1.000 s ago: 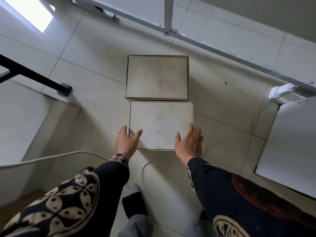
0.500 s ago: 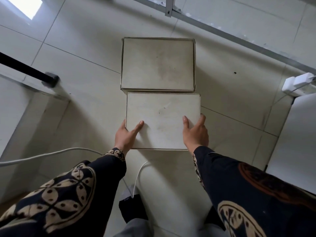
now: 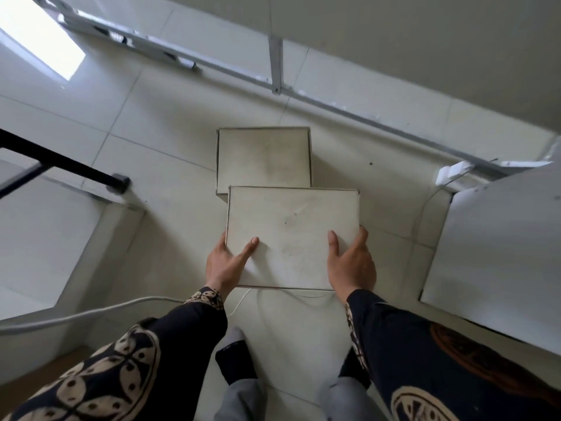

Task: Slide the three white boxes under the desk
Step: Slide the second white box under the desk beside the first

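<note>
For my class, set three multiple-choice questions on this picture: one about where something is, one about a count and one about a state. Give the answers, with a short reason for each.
1. Where is the far box relative to the near box?
A. Behind the person
B. Beyond it, farther from the person
C. Stacked on top of it

2. How many white boxes are in view?
A. One
B. Two
C. Four

3. What are the left hand and right hand doing?
A. Both hold the near box, thumbs on its top
B. Both hang idle
C. Only the left hand touches it

Answers:
1. B: the far box lies past the near box's far edge.
2. B: only two boxes show.
3. A: each hand grips a near corner.
</note>
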